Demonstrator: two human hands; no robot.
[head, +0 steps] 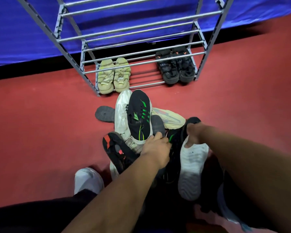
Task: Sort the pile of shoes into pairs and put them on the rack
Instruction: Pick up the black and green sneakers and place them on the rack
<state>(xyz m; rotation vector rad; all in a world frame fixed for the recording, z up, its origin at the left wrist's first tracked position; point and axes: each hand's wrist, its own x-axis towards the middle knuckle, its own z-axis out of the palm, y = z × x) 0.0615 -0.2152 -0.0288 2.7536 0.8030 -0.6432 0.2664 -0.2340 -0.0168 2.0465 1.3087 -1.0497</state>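
Your right hand (194,132) is gripping the white-soled shoe (191,167), with the fingers curled over one end of its sole; the shoe is hanging sole-up at the near right side of the pile (141,125), its dark upper turned away from you. Your left hand (155,148) is reaching into the middle of the pile with the fingers curled downward beside the heel of the green-striped shoe (139,113); you cannot tell whether they are holding anything, as the fingertips are hidden. The green-striped shoe is lying on top of the pile, leaning across a white shoe (122,113) on its left and touching a cream shoe (168,117) on its right. A black sandal with red patches (116,148) is lying at the near left side of the pile, just beside your left wrist. The pile is sitting on the red floor (40,123), just in front of the rack (89,64). On the rack's bottom tier, a cream pair (113,76) is standing at the left end and a black pair (175,68) is standing at the right end, well apart. A blue cloth (23,31) is hanging behind the rack.
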